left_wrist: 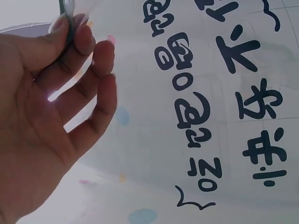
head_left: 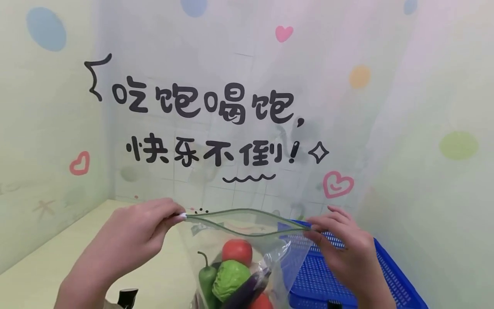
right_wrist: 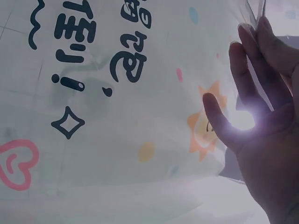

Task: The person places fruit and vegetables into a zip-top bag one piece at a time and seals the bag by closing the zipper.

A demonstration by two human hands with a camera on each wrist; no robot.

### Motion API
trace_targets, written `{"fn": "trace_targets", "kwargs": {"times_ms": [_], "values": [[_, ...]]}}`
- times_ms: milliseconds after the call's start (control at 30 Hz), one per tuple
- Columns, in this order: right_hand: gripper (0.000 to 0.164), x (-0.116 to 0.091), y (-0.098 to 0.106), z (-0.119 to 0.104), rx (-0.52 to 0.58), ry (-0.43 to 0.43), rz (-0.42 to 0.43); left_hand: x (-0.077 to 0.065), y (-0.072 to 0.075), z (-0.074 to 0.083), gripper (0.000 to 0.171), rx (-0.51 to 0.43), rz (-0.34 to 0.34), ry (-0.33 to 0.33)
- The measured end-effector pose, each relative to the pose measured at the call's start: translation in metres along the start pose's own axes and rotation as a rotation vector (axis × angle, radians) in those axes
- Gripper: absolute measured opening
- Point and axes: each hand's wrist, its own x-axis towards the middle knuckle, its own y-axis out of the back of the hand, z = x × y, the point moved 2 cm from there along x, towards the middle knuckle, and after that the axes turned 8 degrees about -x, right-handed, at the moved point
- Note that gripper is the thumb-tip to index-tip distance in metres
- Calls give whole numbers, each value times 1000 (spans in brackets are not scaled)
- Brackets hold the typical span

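Note:
A clear zip bag (head_left: 266,249) with a green-edged mouth hangs between both hands, its mouth parted in the middle. My left hand (head_left: 143,227) pinches the left end of the zip between thumb and forefinger; the left wrist view shows the same left hand (left_wrist: 60,88) with its other fingers loosely bent. At the opposite end, my right hand (head_left: 347,244) pinches the bag's corner, and the right hand (right_wrist: 261,102) shows in its wrist view with the remaining fingers spread. Inside lie a tomato (head_left: 237,251), a green pepper (head_left: 207,281), a cabbage (head_left: 231,279), an eggplant (head_left: 247,292) and another red piece (head_left: 262,301).
A blue perforated basket (head_left: 320,274) stands on the right behind the bag and right hand. The pale tabletop (head_left: 162,262) stretches out to the left. A printed wall sheet (head_left: 216,56) with black lettering rises behind the table.

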Motion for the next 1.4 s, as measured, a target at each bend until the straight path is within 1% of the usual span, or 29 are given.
{"fn": "trace_targets", "kwargs": {"times_ms": [33, 100, 133, 167, 200, 233, 267, 333, 367, 400, 433, 467, 600, 667, 733, 800, 900, 967, 1033, 1067, 1133, 1167, 1267, 1300, 1400], "values": [[28, 2, 0, -1, 6, 10, 70, 2, 0, 1, 8, 1, 53, -12], [21, 5, -3, -4, 26, 41, 244, 4, 0, 2, 5, 0, 163, -33], [19, 6, -5, -4, 25, 44, 301, 5, 0, 2, 5, 3, 188, -28], [17, 7, -7, -4, 23, 31, 316, 4, -1, 1, 5, 8, 184, -18], [17, 6, -9, -4, 24, 15, 290, 2, -2, 0, 4, 3, 160, -7], [20, 6, -12, -3, 25, 2, 234, 0, -2, -1, 4, -6, 111, 12], [23, 5, -14, -2, 30, -17, 152, -2, -3, -3, 7, -13, 51, 30], [28, 1, -18, 2, 13, -57, -54, -8, -3, -7, 14, -14, -66, 64], [30, -2, -19, 3, 16, -61, -126, -9, -3, -9, 15, -25, -96, 72], [31, -4, -20, 4, 23, -58, -166, -11, -2, -10, 13, -36, -106, 78], [31, -5, -20, 4, 32, -54, -171, -11, -2, -11, 10, -40, -101, 79], [32, -5, -20, 4, 43, -50, -154, -10, -1, -12, 9, -41, -91, 76], [34, -3, -17, 2, 60, 5, 4, -5, -1, -11, 10, -72, -44, 56], [34, 0, -16, 0, 37, 13, 79, -2, -3, -9, 16, -85, -19, 45], [34, 2, -15, -1, -1, 5, 120, 0, -6, -8, 16, -87, -7, 37], [32, 2, -13, -2, -60, -30, 108, 1, -10, -7, 15, -82, -23, 42], [24, 3, -9, -6, -172, -64, 11, 2, -17, -6, 16, -100, -81, 71], [19, 6, -6, -13, -225, -59, -47, 3, -20, -5, 18, -132, -117, 99], [22, 10, -6, -25, -242, -25, -87, 4, -21, -3, 18, -161, -141, 111], [24, 12, -8, -34, -231, 0, -95, 5, -21, -2, 18, -176, -148, 109], [28, 16, -15, -52, -220, 41, -120, 6, -23, 2, 17, -202, -155, 83], [29, 18, -19, -61, -215, 69, -132, 7, -23, 5, 16, -211, -155, 57], [32, 18, -36, -84, -205, 139, -172, 9, -24, 17, 16, -253, -129, -62], [31, 18, -41, -89, -207, 157, -190, 10, -25, 22, 16, -267, -122, -106], [25, 13, -54, -96, -185, 201, -200, 12, -26, 38, 15, -296, -119, -215]]}}
